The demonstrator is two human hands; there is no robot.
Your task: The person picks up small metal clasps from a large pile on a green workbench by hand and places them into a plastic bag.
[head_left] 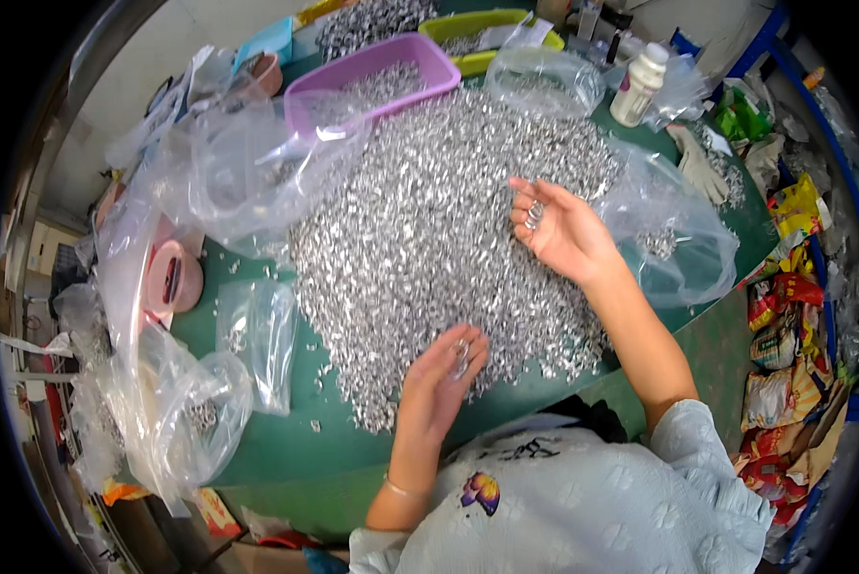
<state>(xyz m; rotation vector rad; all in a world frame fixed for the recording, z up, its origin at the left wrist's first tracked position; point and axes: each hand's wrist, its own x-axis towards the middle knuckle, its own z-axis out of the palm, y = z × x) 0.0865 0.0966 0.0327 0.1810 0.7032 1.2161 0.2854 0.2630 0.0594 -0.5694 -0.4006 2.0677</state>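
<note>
A wide heap of small shiny silver metal pieces covers the middle of the green table. At the heap's near edge, my left hand has its fingers curled around a few of these pieces. Farther off and to the right, my right hand is turned palm up above the heap. Its fingers are bent in, with a few silver pieces lying against them. The exact shape of the pieces is too small to make out.
A purple basin and a yellow-green tray stand at the back. Clear plastic bags lie left, others right. A pink cup is at left. A white bottle and pale glove are back right.
</note>
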